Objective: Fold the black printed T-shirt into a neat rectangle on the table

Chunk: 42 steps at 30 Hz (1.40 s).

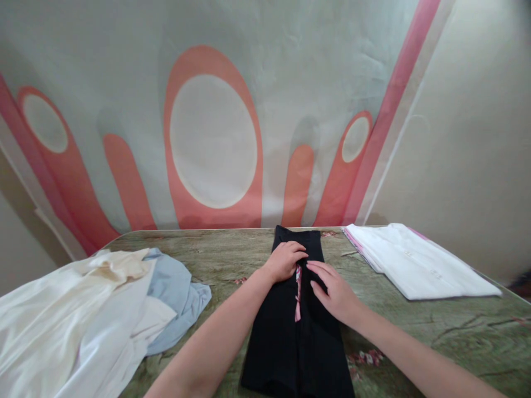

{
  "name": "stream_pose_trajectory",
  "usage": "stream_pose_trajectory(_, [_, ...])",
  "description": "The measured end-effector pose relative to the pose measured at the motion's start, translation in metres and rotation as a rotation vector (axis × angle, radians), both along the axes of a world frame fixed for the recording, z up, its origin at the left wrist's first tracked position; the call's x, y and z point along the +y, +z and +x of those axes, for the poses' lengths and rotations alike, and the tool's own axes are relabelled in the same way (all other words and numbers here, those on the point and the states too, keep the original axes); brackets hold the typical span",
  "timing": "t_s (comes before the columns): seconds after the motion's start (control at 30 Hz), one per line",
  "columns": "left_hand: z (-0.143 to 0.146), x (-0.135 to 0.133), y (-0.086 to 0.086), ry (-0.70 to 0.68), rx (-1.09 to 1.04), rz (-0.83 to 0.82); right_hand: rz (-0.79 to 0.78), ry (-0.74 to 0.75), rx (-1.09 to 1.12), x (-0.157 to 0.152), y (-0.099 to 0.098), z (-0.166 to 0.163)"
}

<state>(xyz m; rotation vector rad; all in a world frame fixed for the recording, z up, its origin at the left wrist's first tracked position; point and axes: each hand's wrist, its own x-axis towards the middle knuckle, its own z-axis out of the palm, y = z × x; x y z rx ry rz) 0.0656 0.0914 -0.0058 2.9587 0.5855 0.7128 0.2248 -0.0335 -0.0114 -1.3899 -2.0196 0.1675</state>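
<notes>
A folded black garment (269, 337) lies lengthwise before me, its far end near the table's back edge. Through a narrow gap along its middle, a strip of pink patterned fabric or tabletop (297, 309) shows. My left hand (287, 261) rests on the upper part, its fingers bent over the cloth near the gap and its thumb hidden. Just right of the gap, my right hand (334, 293) touches the garment with its fingertips, thumb apart from the fingers.
On the left lies a loose heap of cream and white clothes (74, 309) with a light blue garment (178, 298) under it. A stack of folded white clothes (423, 262) sits at the right. The wood-patterned table (232, 249) meets a wall with pink shapes.
</notes>
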Motion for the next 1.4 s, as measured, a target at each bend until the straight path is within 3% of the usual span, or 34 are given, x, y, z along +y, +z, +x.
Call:
stream_pose_trajectory(0.17, [0.000, 0.004, -0.002, 0.061, 0.041, 0.025, -0.130, 0.054, -0.213, 0.004, -0.013, 0.006])
stream_pose_trajectory(0.47, [0.000, 0.005, -0.008, 0.152, 0.084, -0.047, -0.299, 0.130, -0.400, -0.002, -0.001, 0.003])
stream_pose_trajectory(0.63, [-0.001, 0.004, -0.007, 0.203, -0.012, -0.093, -0.318, 0.144, -0.412, -0.005, 0.002, 0.005])
stream_pose_trajectory(0.8, [-0.003, 0.013, -0.012, 0.375, -0.129, -0.108, -0.287, 0.146, -0.427, -0.009, 0.002, 0.002])
stream_pose_trajectory(0.93, [-0.009, 0.024, -0.025, 0.532, -0.019, -0.136, -0.256, 0.124, -0.383, -0.013, 0.000, -0.006])
stream_pose_trajectory(1.07, [-0.012, 0.028, -0.032, 0.601, 0.131, -0.152, -0.234, 0.062, -0.341, -0.015, -0.003, -0.011])
stream_pose_trajectory(1.23, [-0.008, 0.021, -0.020, 0.665, 0.239, -0.122, -0.290, 0.089, -0.397, -0.017, 0.000, -0.008])
stream_pose_trajectory(1.4, [-0.001, 0.005, -0.001, 0.715, 0.379, -0.107, -0.346, 0.194, -0.410, -0.012, 0.016, 0.006])
